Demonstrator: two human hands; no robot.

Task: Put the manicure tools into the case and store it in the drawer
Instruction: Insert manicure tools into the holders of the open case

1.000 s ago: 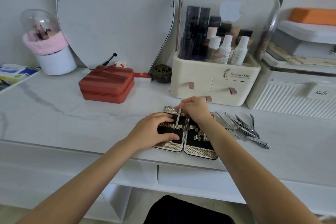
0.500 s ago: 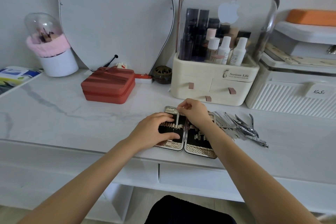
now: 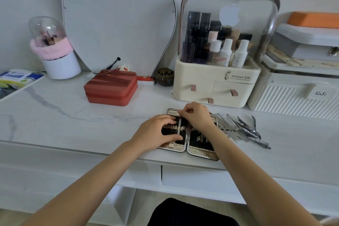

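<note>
The open manicure case (image 3: 200, 151), gold-edged with a black lining, lies flat near the front edge of the white desk. My left hand (image 3: 156, 133) presses flat on its left half. My right hand (image 3: 197, 114) is at the case's far edge with thumb and fingers pinched on a thin metal tool (image 3: 180, 124) that lies down the left half in the lining's loops. A heap of several steel manicure tools (image 3: 242, 128) sits on the desk just right of the case. The desk drawer (image 3: 192, 178) below the case is closed.
A cream cosmetics organizer (image 3: 216, 86) stands right behind the case. A red zip box (image 3: 111, 87) is to the back left, a white ribbed box (image 3: 293, 97) to the back right. A mirror (image 3: 117, 14) leans on the wall, and a brush holder (image 3: 55, 49) stands at the far left.
The thin tool stood tilted up in my right hand a second ago; now it lies lower, slid into the left half of the case. My left hand stayed put.
</note>
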